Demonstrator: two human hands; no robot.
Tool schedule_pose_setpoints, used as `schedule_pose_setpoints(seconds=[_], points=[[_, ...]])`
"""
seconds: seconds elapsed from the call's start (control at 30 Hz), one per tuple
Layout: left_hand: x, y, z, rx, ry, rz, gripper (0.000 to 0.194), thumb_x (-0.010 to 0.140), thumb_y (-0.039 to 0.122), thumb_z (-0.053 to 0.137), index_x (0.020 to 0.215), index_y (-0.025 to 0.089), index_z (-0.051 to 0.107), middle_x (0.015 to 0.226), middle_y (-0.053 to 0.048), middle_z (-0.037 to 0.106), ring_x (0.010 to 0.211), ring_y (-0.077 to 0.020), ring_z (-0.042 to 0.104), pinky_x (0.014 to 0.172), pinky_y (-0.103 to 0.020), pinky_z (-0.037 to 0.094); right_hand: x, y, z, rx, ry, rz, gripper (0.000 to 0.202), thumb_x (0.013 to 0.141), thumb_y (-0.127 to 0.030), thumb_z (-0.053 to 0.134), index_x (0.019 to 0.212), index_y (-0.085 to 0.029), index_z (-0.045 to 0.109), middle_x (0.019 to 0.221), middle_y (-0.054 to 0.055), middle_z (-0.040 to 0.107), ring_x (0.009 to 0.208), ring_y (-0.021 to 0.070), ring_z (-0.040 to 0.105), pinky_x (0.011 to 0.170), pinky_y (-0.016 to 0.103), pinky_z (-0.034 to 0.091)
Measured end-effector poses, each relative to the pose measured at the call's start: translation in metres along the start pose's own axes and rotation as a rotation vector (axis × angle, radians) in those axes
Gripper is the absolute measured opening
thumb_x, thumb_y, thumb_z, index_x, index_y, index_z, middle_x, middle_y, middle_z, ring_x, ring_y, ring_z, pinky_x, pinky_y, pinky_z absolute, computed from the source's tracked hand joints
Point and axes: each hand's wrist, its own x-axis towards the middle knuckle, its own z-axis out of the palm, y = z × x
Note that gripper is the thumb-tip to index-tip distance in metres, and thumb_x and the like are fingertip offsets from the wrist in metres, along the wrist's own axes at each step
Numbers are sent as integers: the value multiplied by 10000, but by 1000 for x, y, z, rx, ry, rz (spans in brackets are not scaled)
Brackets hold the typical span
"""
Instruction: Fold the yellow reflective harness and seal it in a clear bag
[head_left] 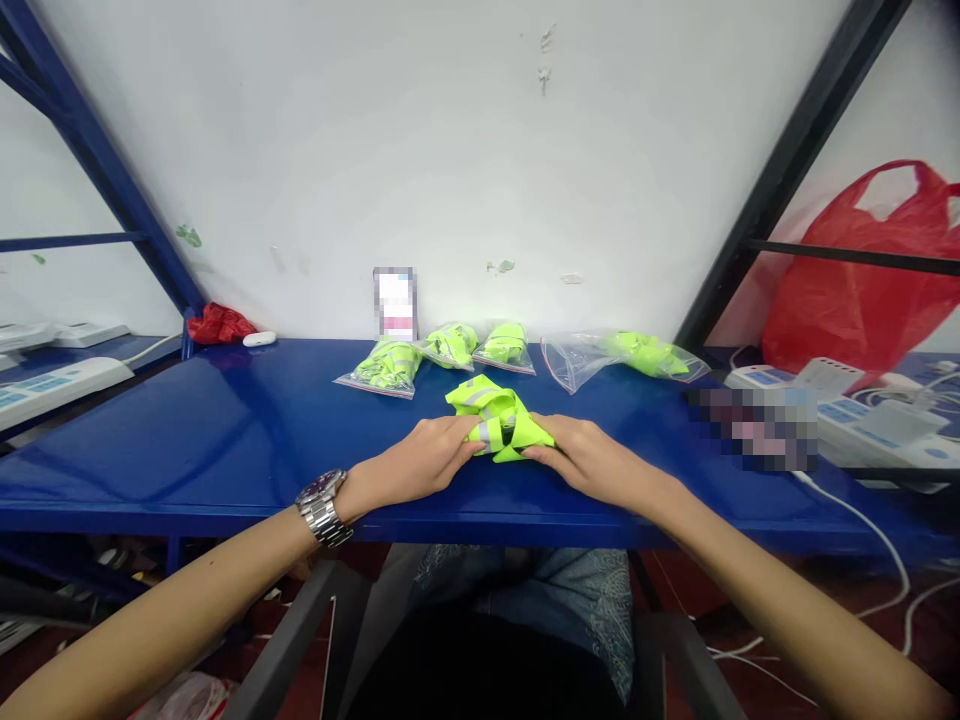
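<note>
Left hand (pixel 424 458) and right hand (pixel 585 455) are pinching neon cloth (pixel 491 405) from either side, both nearly closed; four bags (pixel 386 367) are lying behind on the desk (pixel 217 440).

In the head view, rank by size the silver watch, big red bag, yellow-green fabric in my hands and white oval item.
Largest to smallest:
Big red bag, partly cropped
Yellow-green fabric, held
Silver watch
White oval item

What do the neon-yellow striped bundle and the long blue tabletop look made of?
Neon-yellow striped bundle: probably synthetic fabric, mostly matte with grey bands; it folds softly.
Long blue tabletop: glossy, perhaps painted metal or laminate; its surface shows reflections.
</note>
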Motion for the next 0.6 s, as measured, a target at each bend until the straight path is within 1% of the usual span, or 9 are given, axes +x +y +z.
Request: schedule_pose_setpoints(seconds=[0.07, 0.13, 0.2, 0.27, 0.33, 0.4, 0.47, 0.53, 0.6], points=[[4, -1, -4, -114, -46, -59, 328, 1045, 385, 267, 1014, 171, 513, 863, -43, 613, 736, -177, 578, 689, -300, 433, 6, 1, -11, 127, -55, 53, 410, 1001, -467, 363, 835, -175, 598, 722, 34, 631, 639, 157, 564, 640, 286, 428], [9, -4, -5, -189, -72, -114, 362, 1046, 404, 236, 956, 177, 502, 803, -25, 576, 674, -164, 534, 652, -300, 415, 15, 6, -16, 221, -105, 120, 488, 975, -533, 377, 642, -189, 472, 538, -22, 492, 510, 114, 460, 552, 258, 350], [14, -10, -3, -162, -45, -145, 404, 1043, 425, 210, 913, 181, 504, 846, -42, 552, 743, -180, 519, 701, -325, 423, 24, 14, -16, 342, -175, 203, 540, 933, -618, 390, 584, -208, 357, 472, -51, 363, 460, 95, 397, 506, 249, 300], [17, -19, 3, -47, 5, -180, 435, 1036, 440, 205, 888, 185, 524, 907, -62, 516, 832, -207, 486, 773, -374, 417, 32, 23, -13, 440, -240, 282, 575, 891, -690, 396, 575, -221, 289, 472, -67, 270, 438, 80, 319, 470, 248, 245], [19, -27, 10, 60, 62, -224, 413, 1032, 436, 224, 959, 186, 544, 937, -66, 479, 852, -218, 449, 794, -400, 404, 38, 29, -9, 451, -268, 339, 600, 862, -732, 396, 574, -224, 261, 495, -69, 226, 449, 71, 236, 456, 257, 185], [19, -32, 16, 137, 114, -224, 355, 1031, 405, 258, 1068, 178, 528, 961, -70, 469, 847, -215, 432, 783, -388, 398, 42, 32, -5, 366, -259, 390, 618, 851, -749, 398, 560, -221, 263, 503, -60, 242, 467, 76, 218, 461, 267, 168], [19, -32, 19, 239, 143, -124, 299, 1031, 335, 282, 1068, 166, 526, 973, -82, 483, 849, -215, 427, 777, -373, 387, 43, 31, -2, 236, -219, 416, 623, 866, -743, 379, 545, -215, 304, 506, -37, 318, 477, 94, 289, 480, 273, 204], [21, -30, 19, 318, 107, 16, 277, 1028, 240, 276, 1017, 162, 542, 959, -87, 504, 841, -213, 436, 762, -355, 383, 41, 27, 1, 71, -164, 421, 616, 898, -721, 338, 563, -207, 392, 538, 2, 427, 513, 133, 405, 514, 279, 260], [22, -25, 15, 328, 57, 111, 283, 1027, 202, 267, 1011, 154, 546, 952, -88, 526, 844, -208, 462, 758, -340, 397, 37, 23, 4, -92, -92, 413, 569, 932, -672, 325, 698, -191, 520, 658, 57, 548, 619, 194, 525, 561, 286, 326]])
